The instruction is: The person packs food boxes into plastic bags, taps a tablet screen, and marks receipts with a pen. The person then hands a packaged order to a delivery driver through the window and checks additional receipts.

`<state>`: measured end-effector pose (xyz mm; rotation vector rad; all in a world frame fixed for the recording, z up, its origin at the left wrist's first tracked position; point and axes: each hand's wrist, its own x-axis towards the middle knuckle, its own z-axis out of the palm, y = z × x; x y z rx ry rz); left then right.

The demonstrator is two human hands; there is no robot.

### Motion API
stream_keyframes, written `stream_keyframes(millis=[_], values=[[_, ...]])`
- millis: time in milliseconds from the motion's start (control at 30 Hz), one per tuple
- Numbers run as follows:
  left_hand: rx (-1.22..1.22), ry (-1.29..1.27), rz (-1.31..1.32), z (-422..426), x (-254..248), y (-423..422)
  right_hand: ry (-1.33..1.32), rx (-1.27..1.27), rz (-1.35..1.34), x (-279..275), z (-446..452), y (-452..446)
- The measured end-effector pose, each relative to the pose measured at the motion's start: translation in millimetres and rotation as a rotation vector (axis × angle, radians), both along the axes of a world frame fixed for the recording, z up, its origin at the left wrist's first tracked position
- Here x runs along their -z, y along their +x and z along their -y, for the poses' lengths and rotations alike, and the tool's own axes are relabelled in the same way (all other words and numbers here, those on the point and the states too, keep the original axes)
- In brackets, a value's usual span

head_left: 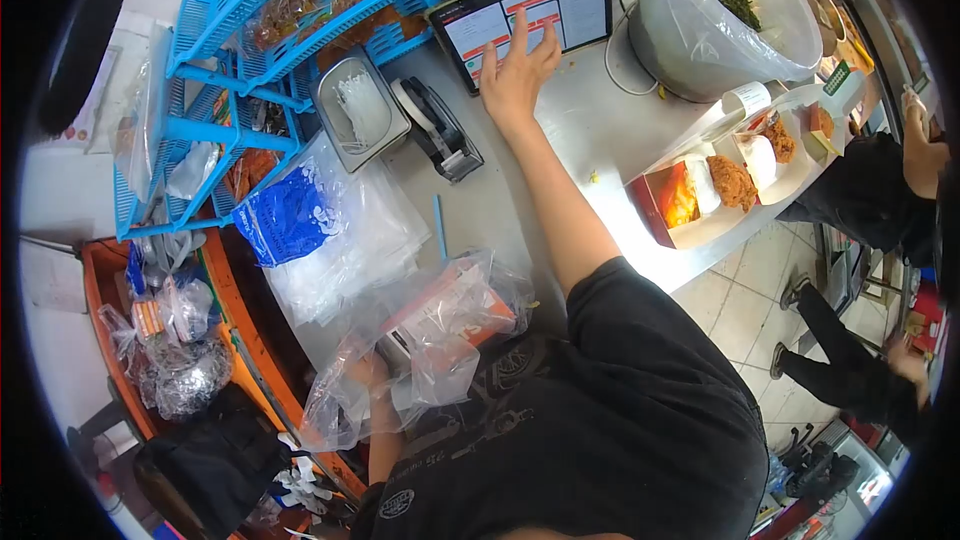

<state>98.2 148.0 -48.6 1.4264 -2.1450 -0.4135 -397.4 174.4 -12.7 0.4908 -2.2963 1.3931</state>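
My right hand (520, 75) reaches over a tablet (575, 5) with its fingers spread, a fingertip at the screen's red and white panels. Low on the left, my left hand (372, 372) is closed on a clear plastic bag (440, 370), partly hidden by the film. Inside the bag is a white and orange box (455, 310) with printed lettering. Close by on the counter are a stack of clear plastic bags (350, 270) with a blue printed packet (290, 215), a blue straw-like stick (439, 226) and a tape dispenser (440, 135).
A metal container (360, 115) holds white plastic pieces. Blue racks (220, 130) with wrapped goods stand left. To the right are a lined bucket (690, 60) and open cartons (655, 205) with fried chicken (733, 183). Other people in black clothing (850, 200) are at the far right.
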Motion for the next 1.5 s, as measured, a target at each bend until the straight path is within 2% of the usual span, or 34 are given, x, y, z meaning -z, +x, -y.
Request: stream_keyframes(millis=[167,267,533,567,700,733,800,867,900,967,1067,1100,1167,1300,1367,1400,1467,1500], values=[[-0.004,0.003,-0.006,-0.4,0.1,0.7,-0.068,0.06,0.096,28.4,-16.0,-0.2],[-0.008,0.006,-0.009,-0.2,0.2,0.5,0.065,0.052,0.079,45.3,-21.1,3.3],[-0.038,0.043,-0.018,2.3,-0.9,1.9,0.07,-0.063,0.054,15.7,-15.3,12.9],[-0.047,0.093,-0.06,4.1,-3.2,4.9,0.059,-0.07,0.045,16.6,-14.6,12.1],[0.009,0.789,-0.681,26.2,-50.5,43.3,0.016,-0.019,0.106,40.6,-14.5,8.6],[0.046,0.985,-0.78,28.6,-86.0,49.4,0.039,-0.016,0.12,41.7,-13.7,8.7],[0.151,1.141,-0.852,14.1,-158.4,37.0,0.091,-0.026,0.122,37.4,-12.0,12.3],[0.275,1.054,-0.804,-20.8,-218.9,-2.2,0.149,-0.057,0.093,21.1,-9.9,16.4],[0.379,1.064,-0.68,-22.5,-233.2,-5.8,0.145,-0.071,0.089,17.0,-9.4,18.3],[0.584,1.068,-0.425,-23.6,-251.2,-11.0,0.133,-0.096,0.077,10.8,-7.9,18.4],[0.641,0.787,-0.042,-38.2,-264.8,-29.1,0.046,-0.006,0.163,30.2,-5.7,15.0],[0.625,0.696,-0.049,-43.3,-263.9,-32.1,0.064,0.002,0.181,31.9,-4.5,15.1],[0.636,0.69,-0.232,-45.5,-257.0,-28.6,0.104,0.018,0.219,35.8,-1.5,14.9],[0.551,0.608,-0.405,-52.9,-258.7,-37.1,0.164,-0.028,0.199,7.2,-1.7,20.8],[0.44,0.694,-0.461,-54.1,-258.3,-35.5,0.174,-0.029,0.206,1.3,0.6,20.1],[0.383,0.737,-0.487,-54.7,-258.1,-34.3,0.118,-0.029,0.224,-0.7,1.2,21.6],[0.339,0.667,-0.492,-50.3,-255.6,-28.5,0.003,-0.028,0.258,-9.7,0.7,26.9],[0.315,0.633,-0.494,-47.8,-254.3,-25.3,-0.152,-0.218,0.406,-34.8,-5.7,36.1]])
